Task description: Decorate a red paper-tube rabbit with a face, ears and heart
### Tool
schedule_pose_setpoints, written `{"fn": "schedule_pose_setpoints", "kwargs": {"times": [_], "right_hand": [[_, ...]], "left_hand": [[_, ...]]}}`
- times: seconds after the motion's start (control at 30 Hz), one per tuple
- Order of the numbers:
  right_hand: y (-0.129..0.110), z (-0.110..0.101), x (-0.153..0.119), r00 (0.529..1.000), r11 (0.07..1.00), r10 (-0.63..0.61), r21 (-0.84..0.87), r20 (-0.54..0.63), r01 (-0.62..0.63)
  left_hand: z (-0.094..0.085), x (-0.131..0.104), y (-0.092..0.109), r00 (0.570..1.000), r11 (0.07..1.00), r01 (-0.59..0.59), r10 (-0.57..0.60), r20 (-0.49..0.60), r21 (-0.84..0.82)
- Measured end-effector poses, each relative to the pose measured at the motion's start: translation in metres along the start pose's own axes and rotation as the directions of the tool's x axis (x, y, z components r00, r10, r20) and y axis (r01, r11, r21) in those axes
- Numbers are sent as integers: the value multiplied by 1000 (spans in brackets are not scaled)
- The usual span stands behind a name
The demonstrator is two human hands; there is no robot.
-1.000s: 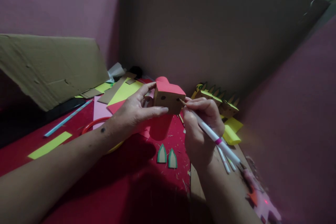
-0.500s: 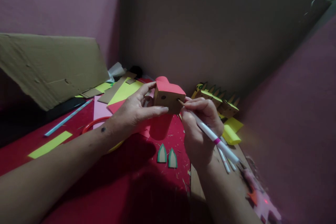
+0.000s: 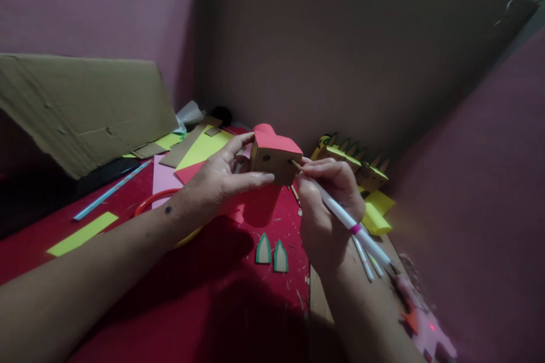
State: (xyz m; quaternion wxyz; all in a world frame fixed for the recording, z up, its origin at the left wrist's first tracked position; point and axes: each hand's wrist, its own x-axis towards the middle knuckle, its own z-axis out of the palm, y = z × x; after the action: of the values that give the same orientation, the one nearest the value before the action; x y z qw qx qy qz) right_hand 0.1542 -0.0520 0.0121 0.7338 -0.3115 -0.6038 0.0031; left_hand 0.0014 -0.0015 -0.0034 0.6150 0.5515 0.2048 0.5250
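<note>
A large cardboard panel (image 3: pixel 85 108) stands tilted before a pink wall (image 3: pixel 93 5); crumpled white material (image 3: pixel 188 114) lies beside it; a blue straw (image 3: pixel 111 190) rests on the red surface (image 3: pixel 170 306); a pink device (image 3: pixel 426 323) at lower right glows red.

Left forearm (image 3: pixel 106 255) extended diagonally from lower left; small dark mark (image 3: pixel 168 210) noted near the wrist. Left hand (image 3: pixel 221 173) held with thumb extended nearly straight, index finger raised above it; other fingers partly hidden. Right forearm (image 3: pixel 361 300) angled up from bottom, right of centre. Right hand (image 3: pixel 330 198) held in a pinch grip, fingers bent, thumb opposed. Both hands are held close together, not touching.
</note>
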Motion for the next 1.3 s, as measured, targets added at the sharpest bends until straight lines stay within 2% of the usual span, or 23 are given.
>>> {"fn": "schedule_pose_setpoints", "kwargs": {"times": [0.73, 1.03, 1.3], "right_hand": [[1, -5, 0, 998, 999, 0, -41, 61, 3], [-1, -1, 2, 1000, 1000, -18, 26, -6, 18], [0, -2, 2, 1000, 1000, 10, 7, 0, -10]], "left_hand": [[0, 1, 1, 1000, 1000, -3, 3, -17, 24], [1, 1, 2, 1000, 1000, 1, -1, -17, -3], [1, 0, 2, 1000, 1000, -5, 5, -17, 11]]}}
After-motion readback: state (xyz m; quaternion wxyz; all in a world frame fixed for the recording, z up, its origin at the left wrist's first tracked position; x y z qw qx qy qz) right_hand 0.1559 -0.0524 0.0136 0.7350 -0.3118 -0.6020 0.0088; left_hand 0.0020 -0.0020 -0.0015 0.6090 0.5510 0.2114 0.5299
